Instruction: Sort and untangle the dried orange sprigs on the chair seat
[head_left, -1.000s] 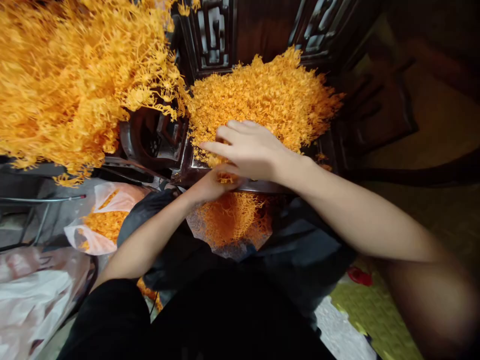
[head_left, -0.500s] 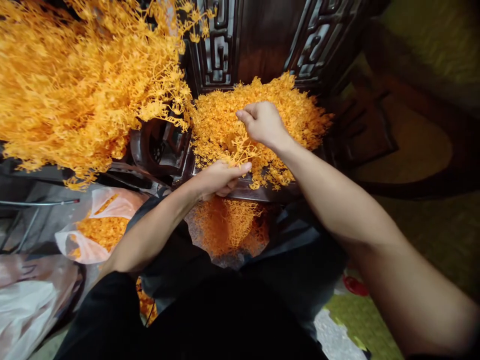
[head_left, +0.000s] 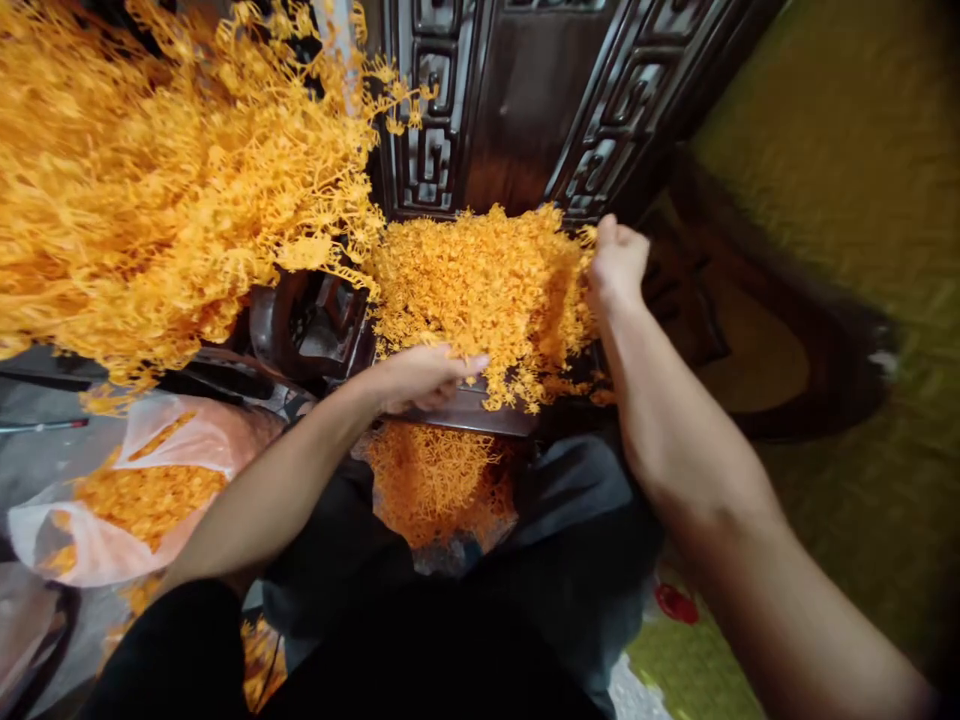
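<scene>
A heap of orange, many-branched plastic-looking sprigs (head_left: 465, 275) lies on a dark carved wooden seat. At the heap's front edge is my left hand (head_left: 431, 378), fingers curled and thumb stretched along the top; a bit of orange shows behind it, but what the fingers hold is hidden. My right hand (head_left: 621, 262) is closed in a fist at the heap's right end, with orange strands at its fingertips that look like part of a sprig. Below the seat edge, between my knees, an open clear bag (head_left: 506, 530) contains more orange branched pieces.
A much larger orange mass (head_left: 150, 200) fills the upper left. On the floor at left lies a whitish plastic bag (head_left: 247, 435) with orange bits inside. The carved dark backrest (head_left: 517, 110) rises behind the heap. A small red object (head_left: 676, 603) sits on the floor at lower right.
My right hand has moved right, from over the heap's middle to its right end. The loose branching sprig seen above my left hand no longer stands out there. The view has shifted slightly.
</scene>
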